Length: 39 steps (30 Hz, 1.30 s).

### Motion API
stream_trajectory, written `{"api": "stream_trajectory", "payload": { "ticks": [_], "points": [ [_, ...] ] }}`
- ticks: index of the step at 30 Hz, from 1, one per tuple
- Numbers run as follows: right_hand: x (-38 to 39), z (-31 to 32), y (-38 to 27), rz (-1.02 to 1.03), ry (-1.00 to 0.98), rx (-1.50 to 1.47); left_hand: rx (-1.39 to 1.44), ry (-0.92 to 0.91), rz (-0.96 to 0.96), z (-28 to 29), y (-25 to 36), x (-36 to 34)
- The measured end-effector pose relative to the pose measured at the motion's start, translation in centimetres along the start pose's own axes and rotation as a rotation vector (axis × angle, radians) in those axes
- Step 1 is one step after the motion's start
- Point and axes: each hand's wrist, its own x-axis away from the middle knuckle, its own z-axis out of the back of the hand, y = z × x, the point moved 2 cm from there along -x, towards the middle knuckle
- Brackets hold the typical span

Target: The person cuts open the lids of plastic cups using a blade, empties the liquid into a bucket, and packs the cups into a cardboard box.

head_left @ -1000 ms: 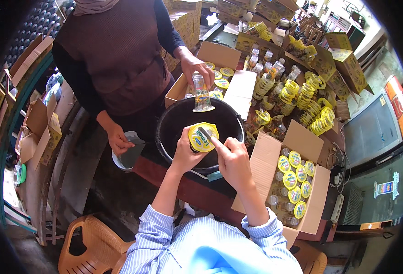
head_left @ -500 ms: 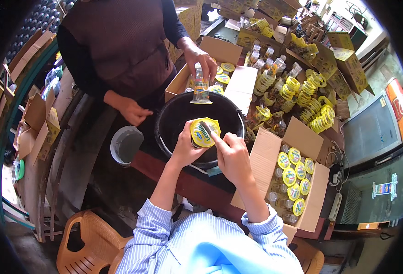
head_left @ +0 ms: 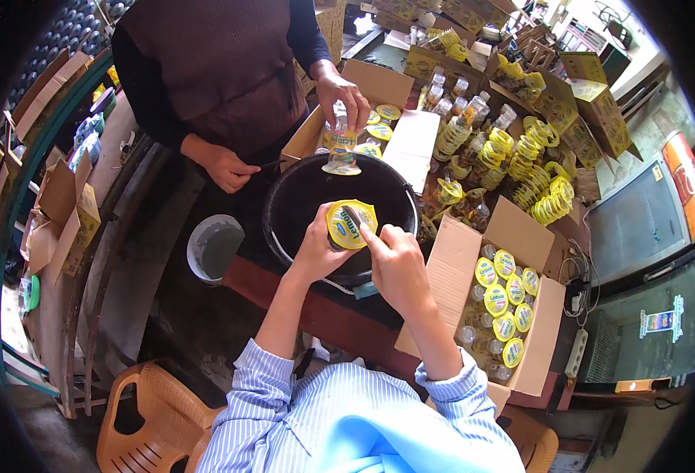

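Observation:
My left hand [head_left: 318, 240] grips a plastic cup with a yellow printed lid [head_left: 340, 217], held over a large black bucket [head_left: 379, 193]. My right hand [head_left: 392, 260] holds a thin, flat blade-like tool [head_left: 355, 215] against that lid, index finger along it. Across the bucket, a person's upper hand [head_left: 343, 98] holds a clear cup [head_left: 340, 150] with a printed label. Their lower hand [head_left: 225, 165] is beside a thin dark item, too small to identify.
An open carton [head_left: 450, 268] of lidded cups stands at right; another [head_left: 316, 130] stands behind the bucket. Bottles and yellow lid rings [head_left: 537, 158] are piled at back right. A grey pail [head_left: 213, 248] is at left, a plastic chair [head_left: 139, 426] at lower left.
The person opposite has let go of the grey pail and raised that hand. Their cup has moved slightly upward in view. My hands have shifted only slightly on the lidded cup.

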Motion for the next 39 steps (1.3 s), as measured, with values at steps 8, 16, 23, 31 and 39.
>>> {"api": "stream_trajectory", "payload": {
  "ticks": [8, 16, 23, 31, 39],
  "points": [
    [0.29, 0.0, -0.05, 0.012, -0.012, 0.029, -0.012, 0.007, 0.034, 0.02, 0.0, -0.05],
    [0.1, 0.39, 0.05, 0.015, 0.004, 0.041, -0.001, -0.018, 0.016, -0.11, -0.16, 0.05],
    [-0.12, 0.31, 0.17, 0.015, 0.037, 0.014, -0.017, -0.009, 0.012, -0.26, -0.3, 0.19],
    [-0.11, -0.04, -0.04, 0.009, 0.029, -0.003, -0.016, 0.007, -0.012, -0.17, 0.04, 0.11],
    [0.53, 0.33, 0.37, -0.012, -0.086, 0.049, 0.039, 0.027, 0.06, -0.12, -0.29, -0.08]
  ]
}}
